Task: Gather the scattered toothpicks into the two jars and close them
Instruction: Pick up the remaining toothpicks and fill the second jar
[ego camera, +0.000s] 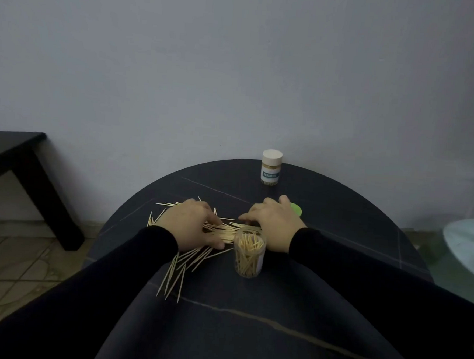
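Two jars are seen on the round, dark, stone-patterned desk (322, 269). The first, a clear plastic jar without a lid (249, 252), stands upright near the middle of the desk and is partly filled with toothpicks standing on end. The second, a white-capped jar with a teal "TOOTHPICK" label (271, 167), stands closed at the far edge, well apart from the first. One round green lid (296, 209) lies flat on the desk, partly hidden behind the right hand.

The loose pale wooden toothpicks (188, 262) are too many to count; they are spread in one heap to the left of the clear jar, from under both hands down toward the near side.

Two hands are in view, both in black sleeves. The left hand (189, 223) is laid palm down on the heap, fingers bent over the toothpicks. The right hand (273, 221) is laid palm down just behind the clear jar, fingers extended and touching the heap's right end. Whether any toothpick is gripped cannot be told.

One dark low table (12, 161) stands on the tiled floor at the left.
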`<state>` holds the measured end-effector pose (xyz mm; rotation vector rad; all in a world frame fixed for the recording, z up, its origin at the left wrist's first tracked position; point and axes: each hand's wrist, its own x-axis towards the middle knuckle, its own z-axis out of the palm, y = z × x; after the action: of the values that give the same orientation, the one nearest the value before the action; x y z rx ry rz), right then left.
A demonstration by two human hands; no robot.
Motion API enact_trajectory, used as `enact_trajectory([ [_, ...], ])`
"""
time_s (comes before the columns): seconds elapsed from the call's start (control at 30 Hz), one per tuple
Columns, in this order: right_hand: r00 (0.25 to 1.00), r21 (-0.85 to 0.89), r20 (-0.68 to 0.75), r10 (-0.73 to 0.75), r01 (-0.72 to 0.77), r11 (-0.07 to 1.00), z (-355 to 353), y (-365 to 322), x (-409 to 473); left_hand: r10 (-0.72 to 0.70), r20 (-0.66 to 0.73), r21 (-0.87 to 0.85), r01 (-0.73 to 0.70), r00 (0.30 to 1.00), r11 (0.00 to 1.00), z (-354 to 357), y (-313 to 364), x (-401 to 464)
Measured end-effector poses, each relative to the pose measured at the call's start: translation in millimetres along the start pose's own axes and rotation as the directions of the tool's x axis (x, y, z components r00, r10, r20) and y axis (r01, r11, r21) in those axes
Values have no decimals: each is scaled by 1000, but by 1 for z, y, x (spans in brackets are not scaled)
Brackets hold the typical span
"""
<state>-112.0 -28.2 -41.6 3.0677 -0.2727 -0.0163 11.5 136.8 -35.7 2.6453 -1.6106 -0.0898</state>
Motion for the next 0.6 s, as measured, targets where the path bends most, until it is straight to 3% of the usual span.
enact_trajectory([
  [0.6, 997, -94, -71, 40, -47, 994, 3, 1, -10, 57, -133, 69, -49, 989, 996, 6, 13, -3],
])
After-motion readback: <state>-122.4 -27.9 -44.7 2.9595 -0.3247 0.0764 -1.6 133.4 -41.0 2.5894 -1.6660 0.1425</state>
